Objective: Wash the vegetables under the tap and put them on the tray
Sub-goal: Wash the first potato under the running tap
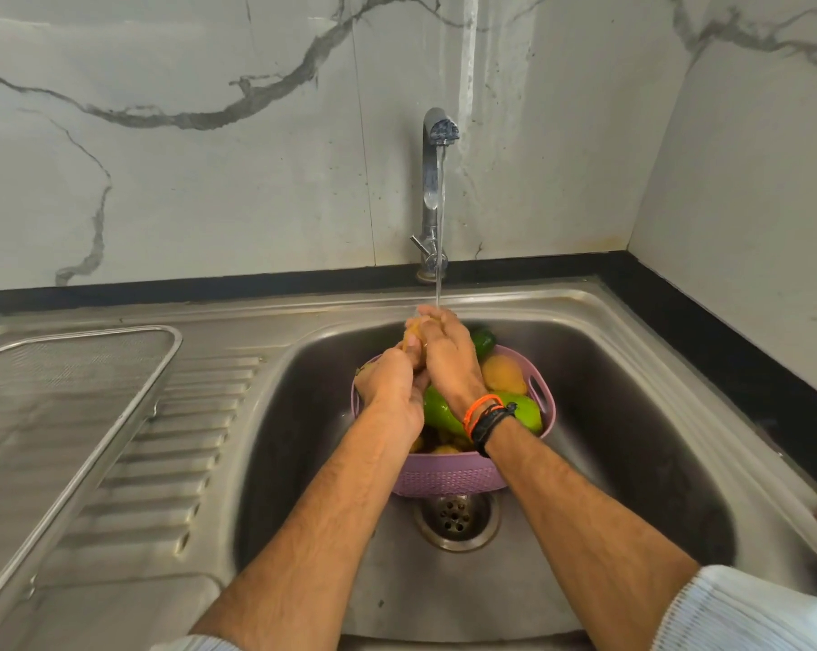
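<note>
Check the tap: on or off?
On. A stream of water falls from the tap spout onto the potato that both hands hold over the basket.

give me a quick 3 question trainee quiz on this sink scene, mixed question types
1. True or false: the tap is running.
2. Multiple choice: the purple basket sits A) on the mesh tray, B) in the sink basin, C) on the black counter edge.
3. Short answer: what are both hands doing?

Key:
1. True; a stream of water falls onto the hands.
2. B; it stands in the sink basin, just behind the drain. The mesh tray lies on the drainboard to the left.
3. The left hand and right hand together grip a yellowish vegetable under the stream, above the basket.
</note>
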### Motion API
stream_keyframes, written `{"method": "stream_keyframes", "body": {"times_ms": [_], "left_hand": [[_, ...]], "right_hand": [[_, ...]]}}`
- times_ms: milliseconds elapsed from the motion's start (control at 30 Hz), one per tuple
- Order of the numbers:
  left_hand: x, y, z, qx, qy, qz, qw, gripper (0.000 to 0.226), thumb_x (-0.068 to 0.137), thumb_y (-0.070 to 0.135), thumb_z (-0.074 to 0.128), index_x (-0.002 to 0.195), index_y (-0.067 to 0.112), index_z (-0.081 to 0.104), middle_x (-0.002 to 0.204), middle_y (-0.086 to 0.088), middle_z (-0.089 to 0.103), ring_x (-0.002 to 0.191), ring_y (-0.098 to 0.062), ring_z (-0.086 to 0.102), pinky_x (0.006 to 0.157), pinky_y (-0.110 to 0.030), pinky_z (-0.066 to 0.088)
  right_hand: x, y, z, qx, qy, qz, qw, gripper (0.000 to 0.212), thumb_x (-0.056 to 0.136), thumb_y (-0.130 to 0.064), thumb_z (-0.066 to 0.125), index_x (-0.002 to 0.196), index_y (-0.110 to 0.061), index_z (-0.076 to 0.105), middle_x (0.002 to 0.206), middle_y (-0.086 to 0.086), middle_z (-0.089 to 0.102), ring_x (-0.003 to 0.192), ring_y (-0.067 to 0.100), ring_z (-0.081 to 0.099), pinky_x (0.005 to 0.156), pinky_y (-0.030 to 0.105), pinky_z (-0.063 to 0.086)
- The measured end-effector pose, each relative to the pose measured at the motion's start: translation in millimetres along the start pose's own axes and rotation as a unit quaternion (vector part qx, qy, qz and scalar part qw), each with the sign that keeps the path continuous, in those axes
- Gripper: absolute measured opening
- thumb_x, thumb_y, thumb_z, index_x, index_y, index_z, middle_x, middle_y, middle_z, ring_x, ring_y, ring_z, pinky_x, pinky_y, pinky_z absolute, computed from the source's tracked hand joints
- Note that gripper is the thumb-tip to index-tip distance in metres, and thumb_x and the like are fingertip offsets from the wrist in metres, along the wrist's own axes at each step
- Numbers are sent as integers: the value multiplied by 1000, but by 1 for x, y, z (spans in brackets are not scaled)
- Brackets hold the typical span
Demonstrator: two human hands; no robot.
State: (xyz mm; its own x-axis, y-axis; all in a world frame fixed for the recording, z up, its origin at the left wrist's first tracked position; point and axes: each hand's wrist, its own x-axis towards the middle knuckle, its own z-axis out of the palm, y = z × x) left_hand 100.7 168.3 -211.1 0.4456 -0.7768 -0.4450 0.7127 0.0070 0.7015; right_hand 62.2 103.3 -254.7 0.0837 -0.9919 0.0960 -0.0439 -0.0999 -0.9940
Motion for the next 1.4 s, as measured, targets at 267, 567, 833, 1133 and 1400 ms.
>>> {"method": "stream_keyframes", "body": {"times_ms": [267, 567, 833, 1133, 1400], "left_hand": [[-5, -4, 7, 10, 1, 1, 1000, 5, 91, -10, 60, 94, -7, 63, 107, -20, 69, 88, -25, 69, 62, -26, 59], [3, -6, 1, 35, 9, 5, 999, 13, 90, -9, 62, 101, -6, 68, 89, -15, 68, 71, -19, 65, 48, -23, 57], [15, -7, 0, 75, -74, 63, 992, 36, 92, -15, 54, 125, -3, 62, 111, -20, 70, 93, -25, 69, 85, -35, 59], [28, -7, -7, 87, -101, 52, 990, 34, 96, -2, 57, 130, -1, 59, 116, -22, 69, 105, -30, 68, 84, -37, 59], [28, 3, -9, 52, -147, -9, 988, 24, 93, 11, 65, 114, 3, 68, 103, -14, 73, 94, -20, 70, 69, -27, 60]], "right_hand": [[-6, -7, -7, -23, 32, -7, 999, 29, 106, -31, 36, 112, -22, 62, 111, 2, 68, 107, 20, 62, 105, 42, 46], [-6, -8, -4, -45, 52, -10, 998, 37, 106, -34, 36, 106, -14, 68, 101, 6, 72, 102, 24, 66, 96, 35, 49], [9, -15, -23, 4, -10, 93, 996, 49, 92, -53, 46, 106, -14, 73, 111, 12, 72, 110, 30, 64, 103, 50, 48], [-9, -15, -45, -76, -41, -36, 996, 27, 92, -25, 68, 118, -19, 70, 113, -1, 72, 111, 14, 64, 103, 41, 50], [-19, -18, -57, -187, -102, -146, 966, 48, 79, -14, 81, 124, -23, 68, 117, -5, 72, 112, 11, 65, 104, 38, 50]]}}
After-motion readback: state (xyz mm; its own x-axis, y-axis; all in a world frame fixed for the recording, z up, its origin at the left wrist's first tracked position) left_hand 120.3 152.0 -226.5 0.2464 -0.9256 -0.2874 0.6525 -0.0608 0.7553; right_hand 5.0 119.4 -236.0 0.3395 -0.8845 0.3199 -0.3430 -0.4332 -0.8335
